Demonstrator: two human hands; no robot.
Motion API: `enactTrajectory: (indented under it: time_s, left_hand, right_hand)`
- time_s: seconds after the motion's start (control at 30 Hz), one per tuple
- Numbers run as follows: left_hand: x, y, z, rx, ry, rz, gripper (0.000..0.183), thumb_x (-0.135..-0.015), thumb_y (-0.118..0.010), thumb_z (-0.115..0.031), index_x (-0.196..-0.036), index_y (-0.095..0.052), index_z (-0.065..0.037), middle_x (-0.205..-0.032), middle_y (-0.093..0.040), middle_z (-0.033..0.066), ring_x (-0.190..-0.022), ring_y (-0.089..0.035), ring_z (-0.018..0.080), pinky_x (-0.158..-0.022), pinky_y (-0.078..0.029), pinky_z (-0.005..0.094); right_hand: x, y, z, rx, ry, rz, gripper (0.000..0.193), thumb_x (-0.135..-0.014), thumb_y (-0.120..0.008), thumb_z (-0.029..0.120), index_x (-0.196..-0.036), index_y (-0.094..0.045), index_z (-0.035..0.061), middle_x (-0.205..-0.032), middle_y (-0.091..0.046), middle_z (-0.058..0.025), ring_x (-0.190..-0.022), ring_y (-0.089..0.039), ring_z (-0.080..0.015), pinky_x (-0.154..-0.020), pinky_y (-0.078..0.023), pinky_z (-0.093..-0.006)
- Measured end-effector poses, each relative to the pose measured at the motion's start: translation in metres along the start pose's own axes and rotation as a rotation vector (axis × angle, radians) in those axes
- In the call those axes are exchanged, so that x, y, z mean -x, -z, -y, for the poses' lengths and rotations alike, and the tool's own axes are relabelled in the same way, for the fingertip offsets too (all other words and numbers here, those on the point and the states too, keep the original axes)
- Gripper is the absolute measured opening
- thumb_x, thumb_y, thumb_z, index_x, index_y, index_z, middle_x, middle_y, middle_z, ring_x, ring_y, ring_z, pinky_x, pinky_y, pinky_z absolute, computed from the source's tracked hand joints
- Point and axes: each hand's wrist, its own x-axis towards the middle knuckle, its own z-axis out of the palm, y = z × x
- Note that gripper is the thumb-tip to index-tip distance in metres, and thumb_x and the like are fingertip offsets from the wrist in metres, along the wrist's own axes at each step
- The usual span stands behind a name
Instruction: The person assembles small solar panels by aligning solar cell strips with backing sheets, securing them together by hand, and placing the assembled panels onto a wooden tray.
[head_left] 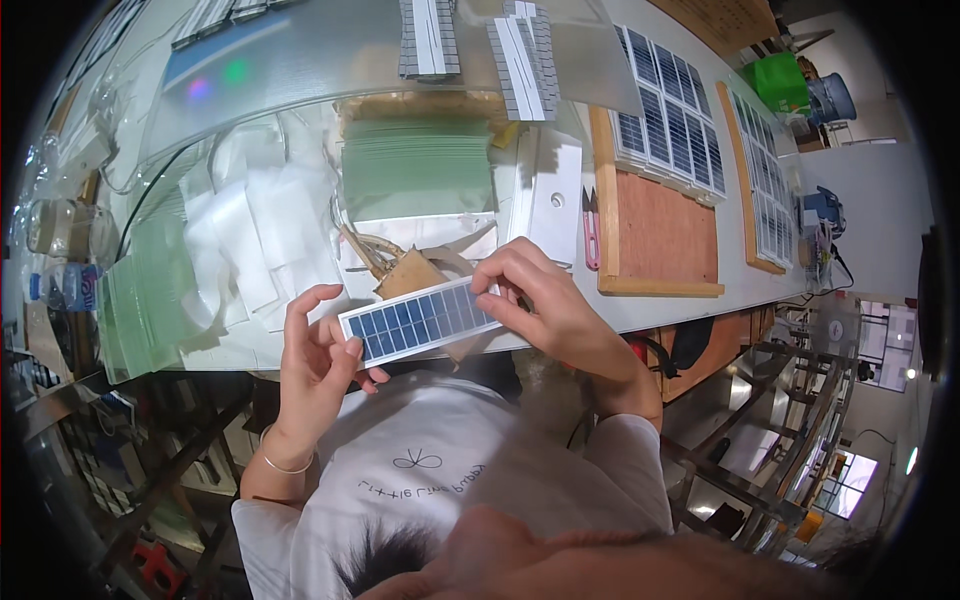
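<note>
Left of frame: noted green sheets, fanned near counter edge; possible slide-off if nudged. Left of centre: left hand, thumb on lower-left corner of solar panel, index raised; possible slip, given so light a hold. Centre: solar panel tilted, over tan piece; possible scrape if lowered. Right of centre: right hand, pinching opposite end; possible smudging from bare fingertips.
</note>
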Motion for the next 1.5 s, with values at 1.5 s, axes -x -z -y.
enactTrajectory:
  time_s: [1.5]
  left_hand:
    - [-0.021,0.025,0.003,-1.310,-0.673,-0.153,0.029,-0.077,-0.074,0.004,-0.104,-0.067,-0.005,-0.098,-0.061,0.0134,-0.095,-0.059,0.0347,-0.082,-0.048,0.0447]
  right_hand:
    - [-0.099,0.327,-0.132,1.116,-0.161,-1.271,0.015,-0.090,-0.074,0.020,-0.098,-0.075,0.0072,-0.105,-0.067,-0.0151,-0.101,-0.064,-0.0372,-0.086,-0.053,-0.0502]
